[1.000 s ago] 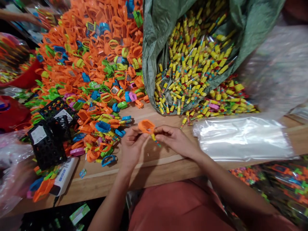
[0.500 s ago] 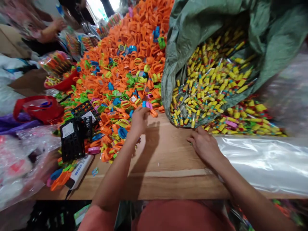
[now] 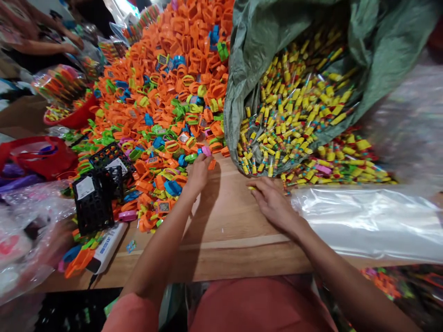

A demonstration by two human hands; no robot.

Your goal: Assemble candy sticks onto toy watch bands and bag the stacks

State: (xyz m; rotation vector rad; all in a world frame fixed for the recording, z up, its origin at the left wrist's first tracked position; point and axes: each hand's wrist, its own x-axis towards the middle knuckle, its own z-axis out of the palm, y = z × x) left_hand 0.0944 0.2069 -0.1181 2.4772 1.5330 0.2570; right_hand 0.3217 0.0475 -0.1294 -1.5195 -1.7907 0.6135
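My left hand point(image 3: 199, 176) reaches to the right edge of a heap of plastic toy watches point(image 3: 166, 133), mostly orange. Its fingers are loosely bent and apart, beside an orange toy watch point(image 3: 212, 164) and a pink piece point(image 3: 206, 151); I make out nothing held. Over the wooden table point(image 3: 231, 207), my right hand point(image 3: 273, 203) is low, with a small yellow-ended tube point(image 3: 252, 188) at its fingertips. Behind it, a green woven sack point(image 3: 232, 115) lies open, spilling many similar yellow-ended clear tubes point(image 3: 290, 110).
Clear plastic bags point(image 3: 367, 221) lie flat at right. At left are black plastic baskets point(image 3: 92, 203), a white power strip point(image 3: 109, 246), a red bag point(image 3: 51, 159) and crinkled plastic wrap point(image 3: 38, 230). A red basin point(image 3: 74, 117) with wrapped packs stands further back, near another person's arms point(image 3: 44, 46).
My right hand has drawn left from the sack's mouth, with a small yellow-ended tube now showing at its fingertips. My left hand has come nearer the orange watch. The view has shifted slightly.
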